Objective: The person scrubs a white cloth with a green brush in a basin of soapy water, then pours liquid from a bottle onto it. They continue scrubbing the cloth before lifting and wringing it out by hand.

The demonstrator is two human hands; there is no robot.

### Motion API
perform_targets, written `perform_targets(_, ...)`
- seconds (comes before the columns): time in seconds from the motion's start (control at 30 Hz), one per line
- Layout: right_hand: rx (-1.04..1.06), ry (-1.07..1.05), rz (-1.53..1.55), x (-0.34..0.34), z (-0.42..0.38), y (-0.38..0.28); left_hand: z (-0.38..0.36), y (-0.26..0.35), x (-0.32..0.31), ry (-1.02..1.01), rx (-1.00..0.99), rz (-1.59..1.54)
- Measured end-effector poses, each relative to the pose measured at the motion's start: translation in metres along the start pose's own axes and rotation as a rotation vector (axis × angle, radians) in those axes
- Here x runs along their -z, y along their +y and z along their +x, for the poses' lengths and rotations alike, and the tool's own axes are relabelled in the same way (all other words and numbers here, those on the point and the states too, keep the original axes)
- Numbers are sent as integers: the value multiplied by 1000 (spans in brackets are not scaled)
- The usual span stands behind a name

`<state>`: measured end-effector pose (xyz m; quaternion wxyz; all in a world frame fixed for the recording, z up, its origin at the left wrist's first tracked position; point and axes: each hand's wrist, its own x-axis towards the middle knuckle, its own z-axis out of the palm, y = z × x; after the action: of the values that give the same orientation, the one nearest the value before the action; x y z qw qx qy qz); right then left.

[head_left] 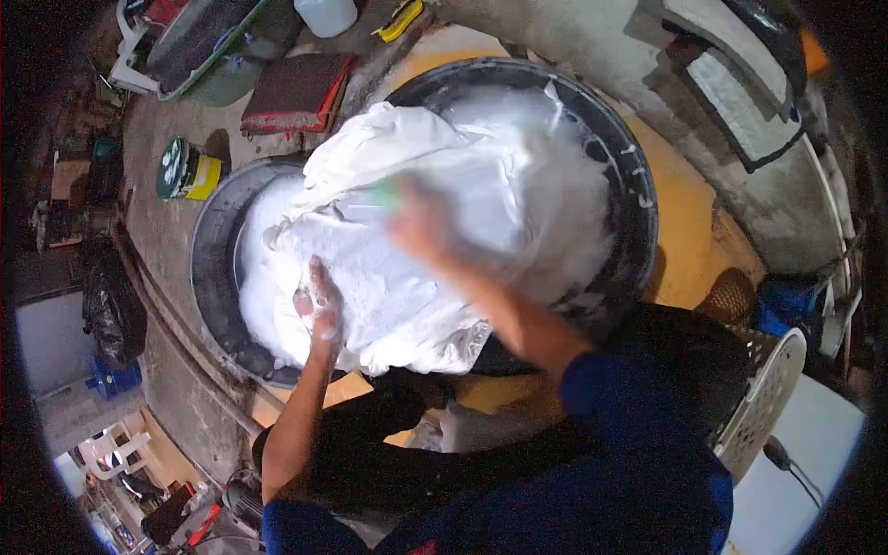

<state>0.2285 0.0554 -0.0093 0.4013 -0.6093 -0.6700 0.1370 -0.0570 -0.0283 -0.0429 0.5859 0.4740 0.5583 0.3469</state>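
A large white cloth (444, 148), wet and covered with suds, spreads across two dark round tubs. The larger tub (638, 176) lies to the right and the smaller tub (211, 268) to the left. My left hand (320, 305), wet with foam, grips the cloth near its left side, fingers curled and thumb pointing away from me. Over the middle of the cloth, my right hand (421, 222) is smeared by motion. It is closed on a small green object (387, 192), too blurred to name. White foam fills much of both tubs.
A yellow-labelled bucket (194, 171) stands beyond the smaller tub, near a dark red-edged box (298, 92). A yellow brush (400, 20) and a white jug (327, 14) are at the back. A hose (171, 338) runs along the left; a white plastic chair (763, 407) is at right.
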Motion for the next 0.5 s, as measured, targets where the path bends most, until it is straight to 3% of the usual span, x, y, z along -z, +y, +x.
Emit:
perform_targets(0.03,-15,0,285,-6,-23,-55,-6,7,-4,16,16,-11)
perform_targets(0.1,-89,-15,358,3,-34,-50,-5,20,-14,62,29,-31)
perform_targets(0.2,-313,159,177,11,-54,118,-3,39,-33,142,36,-40)
perform_targets(0.23,-371,152,153,14,-60,143,-1,44,-37,167,29,-39)
perform_targets(0.3,-296,96,110,25,-51,85,4,52,-44,217,3,-49)
perform_targets(0.37,-165,-44,209,37,-38,-58,2,59,-51,254,-10,-66)
perform_targets(0.43,-48,38,286,-84,-94,-47,3,67,-56,280,-21,-95)
perform_targets(0.5,-129,2,158,-31,-75,7,2,75,-62,315,-28,-114)
